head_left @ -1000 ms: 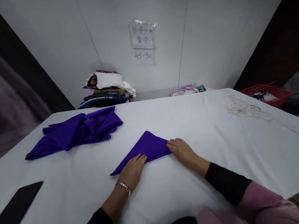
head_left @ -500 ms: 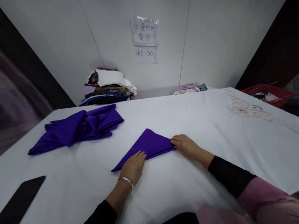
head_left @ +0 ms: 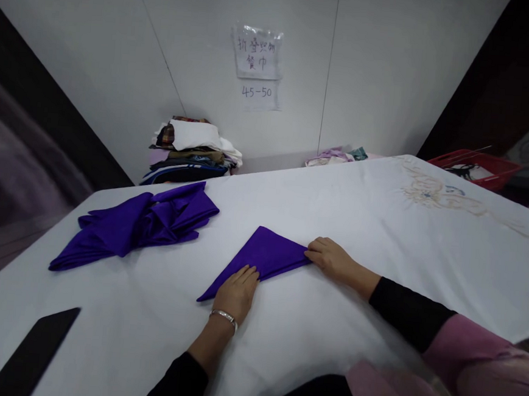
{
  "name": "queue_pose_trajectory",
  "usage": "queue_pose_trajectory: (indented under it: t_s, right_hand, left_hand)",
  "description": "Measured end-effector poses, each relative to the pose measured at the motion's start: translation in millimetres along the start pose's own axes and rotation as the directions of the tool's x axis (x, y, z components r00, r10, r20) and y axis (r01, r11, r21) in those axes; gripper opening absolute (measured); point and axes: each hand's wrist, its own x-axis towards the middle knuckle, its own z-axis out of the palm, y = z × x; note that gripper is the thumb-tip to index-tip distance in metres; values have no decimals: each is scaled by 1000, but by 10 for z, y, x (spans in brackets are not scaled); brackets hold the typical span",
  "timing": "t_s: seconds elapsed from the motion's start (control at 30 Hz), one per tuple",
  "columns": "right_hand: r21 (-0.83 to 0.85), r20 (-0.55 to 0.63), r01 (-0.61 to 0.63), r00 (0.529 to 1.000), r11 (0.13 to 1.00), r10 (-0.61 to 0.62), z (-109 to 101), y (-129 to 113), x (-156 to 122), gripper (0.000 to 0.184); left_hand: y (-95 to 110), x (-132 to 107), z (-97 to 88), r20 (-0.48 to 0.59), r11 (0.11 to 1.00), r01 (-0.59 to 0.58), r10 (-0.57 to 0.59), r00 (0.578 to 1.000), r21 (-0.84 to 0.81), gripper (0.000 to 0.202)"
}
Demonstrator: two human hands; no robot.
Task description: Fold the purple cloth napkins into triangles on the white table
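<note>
A purple cloth napkin [head_left: 267, 251], folded into a triangle, lies on the white tablecloth [head_left: 153, 329] in front of me. My left hand [head_left: 237, 292], with a silver bangle at the wrist, rests flat on the napkin's near edge, fingers stretched out. At the right corner, my right hand [head_left: 329, 258] has its fingertips closed on the cloth; the thumb is partly hidden. Farther left lies a loose, rumpled heap of purple napkins [head_left: 125, 227].
A dark flat object [head_left: 35, 348] lies at the near left. Behind the table are a stack of folded clothes [head_left: 189, 155] and some pale fabric [head_left: 329, 157]. A red basket [head_left: 500, 171] stands at the far right. Paper signs [head_left: 258, 54] hang on the wall.
My right fingers have shifted slightly right and curled in at the napkin's corner. My left hand has stayed in place on the cloth.
</note>
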Motion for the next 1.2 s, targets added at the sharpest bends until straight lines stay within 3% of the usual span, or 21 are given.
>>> queue_pose_trajectory:
  t_s: [0.27,0.83,1.2]
  right_hand:
    - [89,26,-15,1000,996,13,15,-65,-108,22]
    - [-65,-11,15,1000,998,-15,-5,8,-14,24]
    - [78,125,-44,992,996,34,-15,-40,-78,27]
  left_hand:
    - [-33,33,10,7,1000,20,-20,1000,-14,31]
    - [53,39,-96,-46,998,23,-20,999,61,24]
    - [151,99,-233,177,977,67,-103,979,201,20]
